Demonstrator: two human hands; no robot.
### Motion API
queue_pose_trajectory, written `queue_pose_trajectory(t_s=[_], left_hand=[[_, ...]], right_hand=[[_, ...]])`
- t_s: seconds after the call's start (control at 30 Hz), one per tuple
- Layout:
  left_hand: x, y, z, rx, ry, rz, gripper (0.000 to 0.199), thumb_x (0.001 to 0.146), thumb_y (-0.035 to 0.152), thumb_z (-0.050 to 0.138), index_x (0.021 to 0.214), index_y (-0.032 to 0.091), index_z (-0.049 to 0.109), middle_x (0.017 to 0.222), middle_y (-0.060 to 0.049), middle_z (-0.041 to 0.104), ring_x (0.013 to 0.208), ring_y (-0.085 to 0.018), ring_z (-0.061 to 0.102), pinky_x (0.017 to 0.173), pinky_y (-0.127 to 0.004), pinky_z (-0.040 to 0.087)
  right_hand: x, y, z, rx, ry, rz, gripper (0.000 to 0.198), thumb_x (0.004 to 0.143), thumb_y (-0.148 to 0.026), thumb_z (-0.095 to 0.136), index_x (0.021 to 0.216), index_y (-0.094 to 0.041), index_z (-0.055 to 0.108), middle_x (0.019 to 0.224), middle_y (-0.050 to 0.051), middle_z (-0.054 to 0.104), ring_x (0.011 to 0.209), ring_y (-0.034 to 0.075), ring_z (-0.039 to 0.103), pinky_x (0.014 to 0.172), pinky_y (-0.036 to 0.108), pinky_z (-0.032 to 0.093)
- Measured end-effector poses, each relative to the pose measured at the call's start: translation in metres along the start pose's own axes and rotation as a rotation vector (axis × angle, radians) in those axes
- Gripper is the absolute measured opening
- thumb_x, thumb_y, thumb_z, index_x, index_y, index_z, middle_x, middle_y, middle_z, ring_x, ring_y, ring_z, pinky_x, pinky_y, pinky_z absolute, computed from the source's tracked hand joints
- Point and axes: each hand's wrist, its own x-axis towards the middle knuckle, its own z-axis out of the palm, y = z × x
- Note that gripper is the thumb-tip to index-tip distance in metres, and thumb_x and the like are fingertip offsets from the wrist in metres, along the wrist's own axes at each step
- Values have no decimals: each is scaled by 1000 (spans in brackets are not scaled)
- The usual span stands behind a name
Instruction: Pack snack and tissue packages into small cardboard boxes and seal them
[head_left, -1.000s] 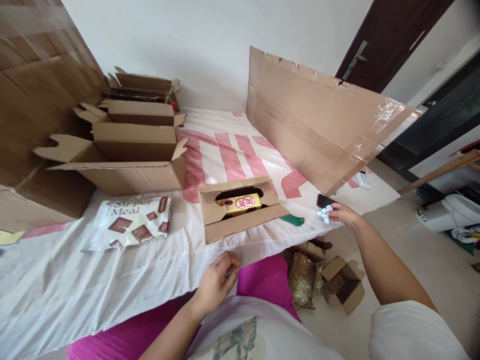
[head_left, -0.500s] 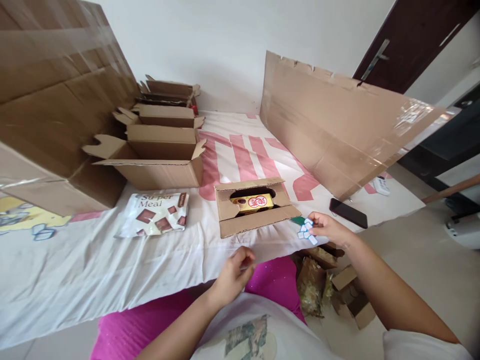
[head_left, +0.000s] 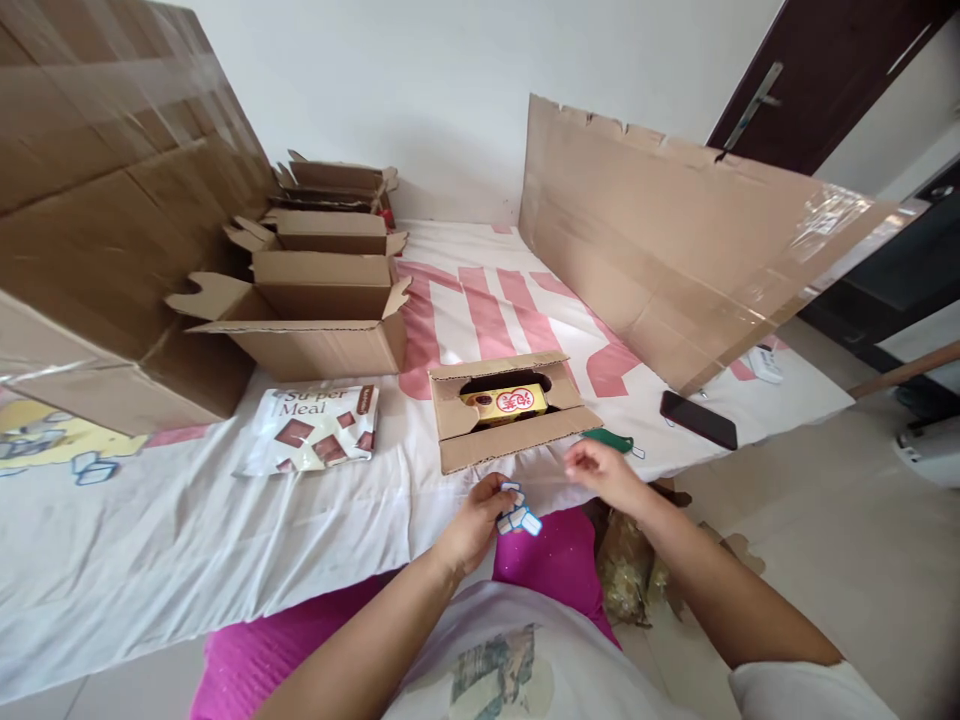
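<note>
Small white labels with blue borders (head_left: 526,522) are pinched between the thumb and fingers of my left hand (head_left: 476,515), over the table's front edge. My right hand (head_left: 609,478) is to the right of them, slightly blurred, its fingers loosely bent and apart with nothing visible in them. Just behind it lies a flat green item (head_left: 611,439) with a small white tag. A small cardboard box (head_left: 517,437) stands in front of me with its top flaps partly folded in. Through the gap a yellow packet (head_left: 504,404) with red characters shows inside; its lower part is hidden.
A white "Super Meal" pouch (head_left: 311,428) lies left of the box. Several open cartons (head_left: 322,345) stand behind it, beside a large cardboard panel (head_left: 135,220). Another panel (head_left: 675,240) stands on the right, with a black phone (head_left: 699,419) near its foot.
The white labels have passed from my right hand to my left. My right hand has moved left, uncovering more of the green item; my left hand has risen slightly.
</note>
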Motion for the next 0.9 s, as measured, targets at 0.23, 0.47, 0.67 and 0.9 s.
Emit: queue_pose_trajectory(t_s=[0.23, 0.47, 0.67, 0.9], left_hand=[[-7, 15, -7, -99, 123, -34, 29, 63, 25, 71, 81, 19, 50, 71, 3, 60, 60, -12, 60, 54, -27, 53], [-3, 10, -4, -133, 132, -20, 31, 64, 23, 73, 82, 19, 48, 76, 1, 63, 64, -14, 65, 53, -26, 55], [-6, 7, -7, -103, 98, 36, 42, 61, 27, 81, 85, 20, 47, 78, 5, 57, 67, -13, 66, 59, -28, 58], [-12, 4, -1, 15, 105, 129, 44, 60, 25, 82, 88, 19, 48, 83, 3, 57, 71, -12, 61, 61, -28, 58]], right_hand=[[13, 67, -90, -288, 397, 251, 11, 67, -27, 66, 75, -22, 62, 73, 1, 64, 70, 17, 59, 68, 30, 45], [5, 80, -96, -374, 323, 307, 9, 65, -27, 65, 60, -23, 59, 56, -2, 58, 56, 16, 51, 56, 27, 36], [-4, 37, -68, -262, 260, 136, 19, 77, -41, 59, 78, -23, 59, 74, 2, 66, 68, 18, 57, 64, 28, 43], [-13, -52, 36, -21, -215, -204, 9, 82, -32, 59, 82, -23, 59, 76, 0, 66, 66, 15, 58, 61, 27, 46]])
